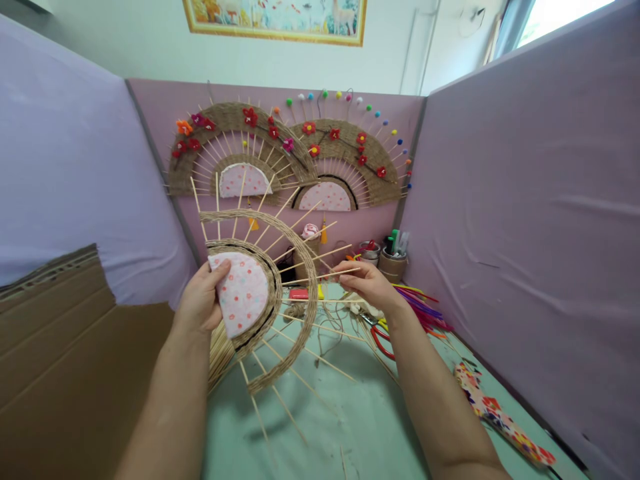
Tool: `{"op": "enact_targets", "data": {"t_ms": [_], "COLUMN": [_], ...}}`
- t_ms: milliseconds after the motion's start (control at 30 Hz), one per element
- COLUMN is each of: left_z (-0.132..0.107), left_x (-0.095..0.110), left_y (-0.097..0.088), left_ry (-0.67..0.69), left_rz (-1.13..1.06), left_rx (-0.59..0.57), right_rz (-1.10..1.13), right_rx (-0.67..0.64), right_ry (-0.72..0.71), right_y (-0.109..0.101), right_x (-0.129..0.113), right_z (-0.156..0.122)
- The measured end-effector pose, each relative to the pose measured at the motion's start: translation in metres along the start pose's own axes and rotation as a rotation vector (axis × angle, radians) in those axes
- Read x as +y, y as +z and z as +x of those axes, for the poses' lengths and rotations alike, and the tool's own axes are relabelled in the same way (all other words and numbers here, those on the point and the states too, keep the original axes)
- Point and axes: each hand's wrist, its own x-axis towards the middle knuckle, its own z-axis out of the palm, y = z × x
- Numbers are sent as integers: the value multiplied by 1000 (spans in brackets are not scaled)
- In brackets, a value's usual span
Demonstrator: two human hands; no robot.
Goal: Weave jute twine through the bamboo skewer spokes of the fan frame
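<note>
Gripping the pink dotted fabric half-disc (pixel 245 293) between thumb and fingers, the left hand (pixel 200 303) holds the half-woven fan (pixel 274 297) upright above the green counter (pixel 340 413). Further right, the right hand (pixel 367 283) pinches a thin bamboo spoke (pixel 320 276). Bent hard, that brittle stick would likely snap or loosen the coarse weave.
</note>
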Motion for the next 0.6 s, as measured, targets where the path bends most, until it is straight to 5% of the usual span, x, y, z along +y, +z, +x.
{"op": "enact_targets", "data": {"t_ms": [600], "left_z": [0], "left_x": [7], "left_y": [-2], "left_ry": [30], "left_rz": [12], "left_rx": [60], "right_rz": [-459], "right_rx": [44], "right_ry": [-210], "right_y": [-15], "right_x": [-23], "right_z": [-7]}}
